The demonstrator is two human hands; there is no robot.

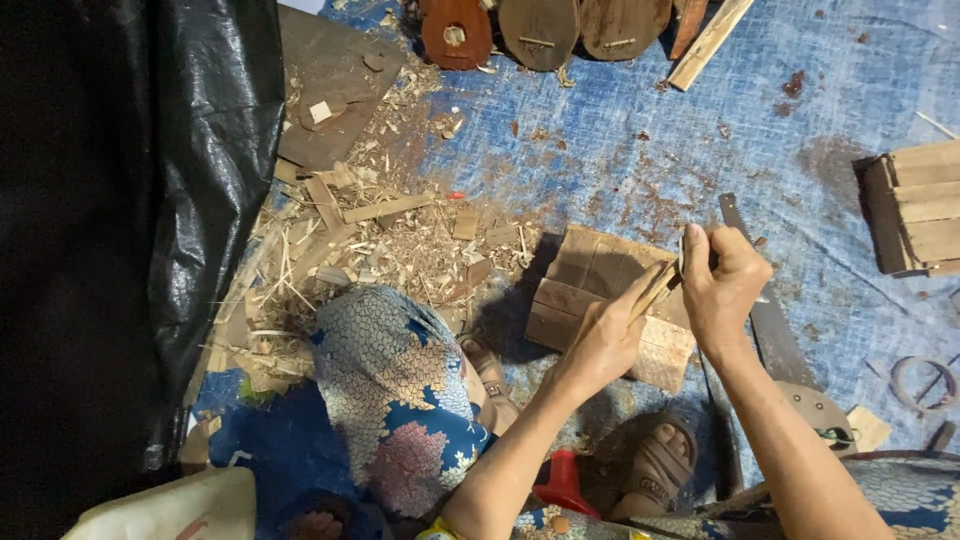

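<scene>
Wooden and pale, a thin stick (655, 290) is pinched at its near end by the left hand (605, 340), whose grip is clenched around it, and slants up to the right toward the right hand (722, 285). That hand's grip is closed on a small blade tool (684, 255), its metal touching the stick's far end. Both hands work just above a block of joined wood pieces (590, 285) lying on the blue tarp floor (620, 150). A long saw blade (765, 310) lies on the tarp just right of the block, passing under the right wrist. Left of the block spreads a heap of shavings and offcuts (380, 240). At the far edge sit rounded brown instrument bodies (540, 30). A slatted wooden crate (920, 205) stands at the right. Near the viewer are a patterned-cloth knee (400, 390) and a sandalled foot (655, 465).
</scene>
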